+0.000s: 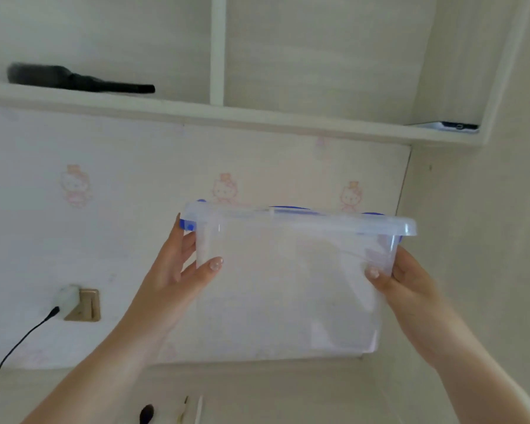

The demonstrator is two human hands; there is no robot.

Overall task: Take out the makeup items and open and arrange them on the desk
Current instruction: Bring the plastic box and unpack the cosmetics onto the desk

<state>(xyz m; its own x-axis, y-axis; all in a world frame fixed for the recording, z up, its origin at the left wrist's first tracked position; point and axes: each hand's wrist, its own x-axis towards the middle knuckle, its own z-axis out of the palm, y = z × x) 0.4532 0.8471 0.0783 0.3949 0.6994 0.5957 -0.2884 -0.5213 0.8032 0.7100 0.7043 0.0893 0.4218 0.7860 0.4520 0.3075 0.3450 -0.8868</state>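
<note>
Holding a clear plastic storage box [288, 280] up in the air in front of the wall, the person has one hand at each end of it. The left hand [178, 267] grips the box's left end, thumb across the front wall and fingers curled round the side just under a blue latch [186, 224]. The right hand [401, 280] clasps the right end the same way, thumb on the front. The lid [303, 220] is on, and the box looks see-through with nothing I can make out inside. Below, at the desk's near edge, lie a dark makeup brush [146, 414] and two thin sticks [190, 410]. On the shelf [257, 116] above rests a black hairbrush [74, 79] at the left end. A plug [66, 298] sits in a wall socket.
</note>
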